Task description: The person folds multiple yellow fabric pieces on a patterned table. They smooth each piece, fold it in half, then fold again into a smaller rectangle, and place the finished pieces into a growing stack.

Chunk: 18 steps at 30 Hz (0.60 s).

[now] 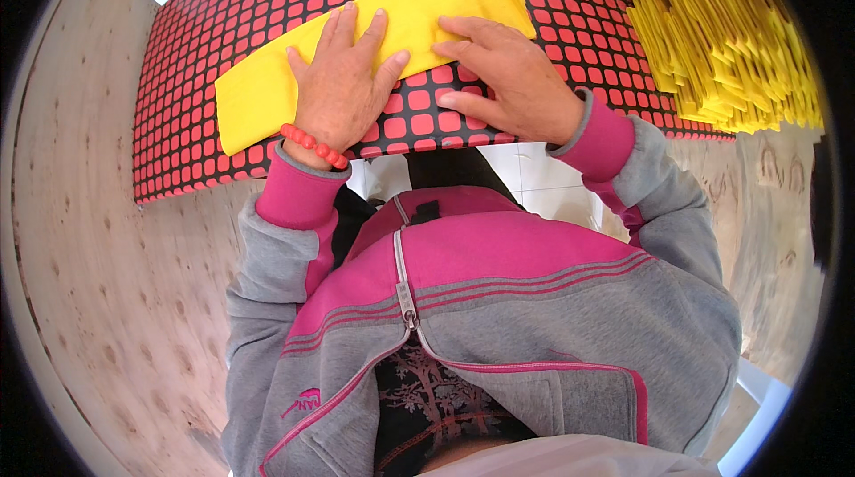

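Note:
A long strip of folded yellow cloth (258,103) lies flat and slightly aslant across the patterned table cover. My left hand (338,85) rests palm down on its middle, fingers spread, with a red bead bracelet at the wrist. To the right, my right hand (512,76) reaches over the strip's near edge. Its fingers are apart and loosely bent, the forefinger touching the cloth and the thumb over the cover. Neither hand grips anything.
The table cover (196,143) is black with red rounded squares. At its far right stands a large heap of folded yellow cloths (712,32) in layered rows. Pale wooden boards (98,254) lie at the left, and white floor tiles (543,170) show beneath the table's near edge.

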### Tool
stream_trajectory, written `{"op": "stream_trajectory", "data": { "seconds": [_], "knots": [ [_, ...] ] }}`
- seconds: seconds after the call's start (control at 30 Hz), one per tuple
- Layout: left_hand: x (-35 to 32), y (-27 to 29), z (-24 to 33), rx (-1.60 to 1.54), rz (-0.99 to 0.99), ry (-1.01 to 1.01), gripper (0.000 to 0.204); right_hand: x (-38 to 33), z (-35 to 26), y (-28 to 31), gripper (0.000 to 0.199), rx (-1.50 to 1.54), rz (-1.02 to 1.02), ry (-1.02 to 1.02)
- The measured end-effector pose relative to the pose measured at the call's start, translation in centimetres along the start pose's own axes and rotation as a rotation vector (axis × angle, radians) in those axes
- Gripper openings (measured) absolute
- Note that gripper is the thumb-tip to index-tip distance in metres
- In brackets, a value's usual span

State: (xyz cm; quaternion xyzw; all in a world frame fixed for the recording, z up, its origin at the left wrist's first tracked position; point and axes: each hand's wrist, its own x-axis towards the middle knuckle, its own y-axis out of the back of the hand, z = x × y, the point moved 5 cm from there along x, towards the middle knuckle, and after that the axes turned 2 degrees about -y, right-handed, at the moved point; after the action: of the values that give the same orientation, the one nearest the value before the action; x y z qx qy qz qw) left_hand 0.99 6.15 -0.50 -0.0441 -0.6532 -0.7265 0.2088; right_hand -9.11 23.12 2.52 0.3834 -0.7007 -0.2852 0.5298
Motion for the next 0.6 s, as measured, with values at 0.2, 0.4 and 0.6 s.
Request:
{"op": "stream_trajectory", "data": {
  "seconds": [0.2,0.4,0.6],
  "knots": [
    [0.1,0.1,0.0,-0.020,-0.006,0.019,0.054,-0.2,0.4,-0.5,0.035,0.066,-0.152,-0.222],
    [0.0,0.1,0.1,0.004,-0.001,0.014,0.053,0.2,0.2,1.6,0.036,-0.363,0.155,-0.027],
    [0.1,-0.1,0.1,-0.009,-0.001,0.027,0.052,-0.8,1.3,2.2,0.035,-0.386,0.062,-0.128]
  ]
}}
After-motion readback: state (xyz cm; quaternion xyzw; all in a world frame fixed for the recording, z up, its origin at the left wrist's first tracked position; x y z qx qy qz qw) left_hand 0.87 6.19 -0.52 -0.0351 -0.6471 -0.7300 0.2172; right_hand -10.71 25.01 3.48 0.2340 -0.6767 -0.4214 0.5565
